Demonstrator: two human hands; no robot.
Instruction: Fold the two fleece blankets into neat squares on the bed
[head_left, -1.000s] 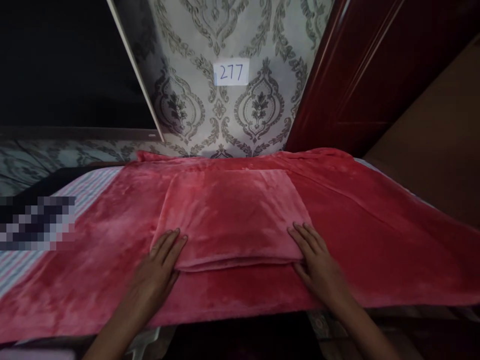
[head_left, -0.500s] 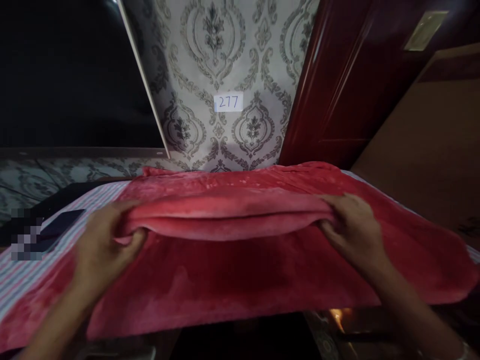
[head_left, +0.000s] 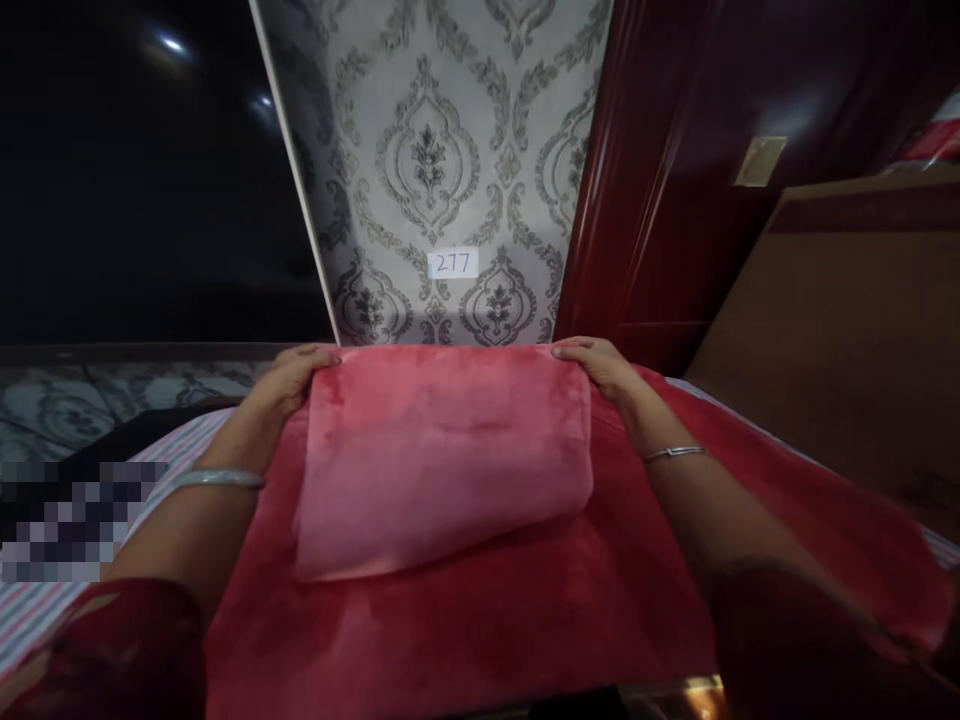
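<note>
A folded piece of pink-red plush blanket hangs like a panel in front of me. My left hand pinches its top left corner, thumb in front and fingers behind. At the top right corner, my right hand grips the same edge. Its lower edge slants, dropping further on the left. Beneath it the darker red plush cloth lies spread over the table; whether the two are one piece I cannot tell. Both wrists wear bracelets.
Under the red cloth shows a striped cover. A large dark screen stands at the left. Behind are patterned wallpaper with a paper label marked 277 and a dark red door frame. A brown cardboard box stands at the right.
Both hands have moved away from me and up, carrying the plush piece toward the wall. It was a thick folded roll held level; now it hangs opened as a flat panel. The view has tilted up.
</note>
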